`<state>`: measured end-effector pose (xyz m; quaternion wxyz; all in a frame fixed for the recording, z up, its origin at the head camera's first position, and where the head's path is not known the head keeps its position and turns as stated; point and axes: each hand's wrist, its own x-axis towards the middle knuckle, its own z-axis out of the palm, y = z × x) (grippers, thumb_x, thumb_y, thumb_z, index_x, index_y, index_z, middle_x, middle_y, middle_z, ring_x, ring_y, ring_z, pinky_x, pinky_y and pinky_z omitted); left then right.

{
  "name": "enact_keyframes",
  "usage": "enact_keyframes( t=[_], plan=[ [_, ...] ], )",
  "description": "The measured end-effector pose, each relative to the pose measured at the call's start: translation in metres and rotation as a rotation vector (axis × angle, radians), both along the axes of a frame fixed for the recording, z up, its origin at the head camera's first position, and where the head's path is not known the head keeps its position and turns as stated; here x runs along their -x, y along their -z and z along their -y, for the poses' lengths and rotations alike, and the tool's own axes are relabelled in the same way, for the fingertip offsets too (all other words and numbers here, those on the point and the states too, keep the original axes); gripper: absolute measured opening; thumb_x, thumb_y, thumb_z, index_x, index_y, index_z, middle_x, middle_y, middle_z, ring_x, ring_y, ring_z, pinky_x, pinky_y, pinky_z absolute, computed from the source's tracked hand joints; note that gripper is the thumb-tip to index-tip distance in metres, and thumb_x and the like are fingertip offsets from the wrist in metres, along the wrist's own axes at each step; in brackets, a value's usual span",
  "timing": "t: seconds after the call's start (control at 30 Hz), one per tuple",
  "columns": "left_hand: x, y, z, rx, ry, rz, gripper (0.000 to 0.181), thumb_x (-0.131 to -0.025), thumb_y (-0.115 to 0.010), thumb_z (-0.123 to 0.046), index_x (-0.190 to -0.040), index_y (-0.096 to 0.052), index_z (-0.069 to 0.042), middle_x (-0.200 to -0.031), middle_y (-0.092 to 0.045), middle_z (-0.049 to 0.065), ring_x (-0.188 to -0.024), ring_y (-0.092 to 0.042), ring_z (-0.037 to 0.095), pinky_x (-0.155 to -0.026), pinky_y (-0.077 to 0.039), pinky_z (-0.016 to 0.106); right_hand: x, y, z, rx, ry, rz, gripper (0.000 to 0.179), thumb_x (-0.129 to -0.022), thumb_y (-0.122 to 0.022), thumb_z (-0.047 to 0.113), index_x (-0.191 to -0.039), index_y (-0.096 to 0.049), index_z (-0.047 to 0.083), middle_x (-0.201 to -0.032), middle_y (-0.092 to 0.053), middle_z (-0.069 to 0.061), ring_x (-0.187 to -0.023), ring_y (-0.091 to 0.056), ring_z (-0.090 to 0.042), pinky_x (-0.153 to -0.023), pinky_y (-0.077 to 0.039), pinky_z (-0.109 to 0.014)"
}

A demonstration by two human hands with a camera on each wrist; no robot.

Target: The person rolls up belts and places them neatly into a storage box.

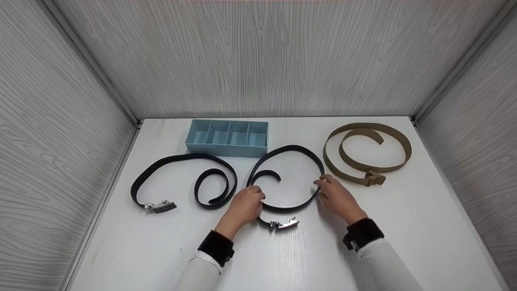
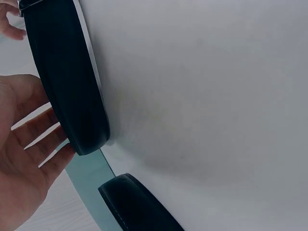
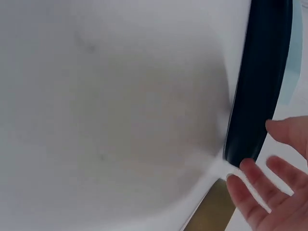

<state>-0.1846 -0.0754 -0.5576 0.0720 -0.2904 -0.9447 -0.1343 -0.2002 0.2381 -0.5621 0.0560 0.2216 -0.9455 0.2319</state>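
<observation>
To the front-right of the box (image 1: 226,151), left hand (image 1: 245,202) and right hand (image 1: 338,199), fingers loosely spread, touch a black belt (image 1: 285,209) at opposite sides, likely steadying it on edge.

Small boxed-in work booth, by look of it. Pale wood-grain walls (image 1: 266,60) on three sides, dark strips (image 1: 91,60) along corners, white table (image 1: 428,230) fitted between. Black bands (image 1: 218,246) on person's wrists suggest recording station. Wider building: can't tell.
</observation>
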Motion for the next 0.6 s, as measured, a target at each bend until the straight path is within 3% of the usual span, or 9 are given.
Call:
enact_keyframes(
  t=[0.13, 0.3, 0.47, 0.6],
  plan=[
    [0.0, 0.0, -0.003, 0.014, -0.025, -0.022, 0.006, -0.085, -0.068, -0.011, -0.085, -0.073, -0.007, -0.087, -0.064, 0.005, -0.084, -0.063, 0.024, -0.076, -0.05, 0.037, -0.004, 0.001, 0.01, 0.0, -0.082, -0.073, 0.013, -0.078, -0.072, -0.007, -0.09, -0.071, -0.001, -0.095, -0.06, -0.012, -0.091, -0.059, -0.032, -0.081, -0.05, -0.041],
    [0.004, 0.0, -0.011, 0.04, -0.037, -0.039, 0.009, -0.089, -0.068, -0.014, -0.085, -0.071, -0.007, -0.083, -0.063, 0.006, -0.078, -0.064, 0.025, -0.07, -0.05, 0.038, -0.009, -0.001, 0.02, -0.009, -0.149, -0.089, 0.013, -0.074, -0.075, -0.005, -0.084, -0.072, 0.002, -0.084, -0.059, -0.006, -0.082, -0.058, -0.027, -0.074, -0.05, -0.039],
    [0.017, -0.002, -0.026, 0.001, -0.069, 0.069, 0.019, -0.093, -0.063, -0.013, -0.109, -0.066, -0.004, -0.095, -0.065, 0.012, -0.084, -0.067, 0.028, -0.071, -0.053, 0.04, -0.013, -0.004, 0.031, -0.027, -0.201, -0.041, 0.011, -0.074, -0.074, -0.004, -0.082, -0.072, 0.004, -0.08, -0.057, -0.004, -0.076, -0.057, -0.021, -0.069, -0.049, -0.036],
    [0.028, -0.004, -0.042, 0.032, -0.099, 0.137, 0.034, -0.099, -0.056, -0.018, -0.131, -0.058, -0.01, -0.106, -0.065, 0.017, -0.086, -0.067, 0.032, -0.073, -0.054, 0.043, -0.016, -0.005, 0.04, -0.028, -0.224, -0.012, 0.011, -0.074, -0.074, -0.003, -0.079, -0.072, 0.007, -0.078, -0.056, -0.002, -0.073, -0.055, -0.017, -0.067, -0.048, -0.034]
  ],
)
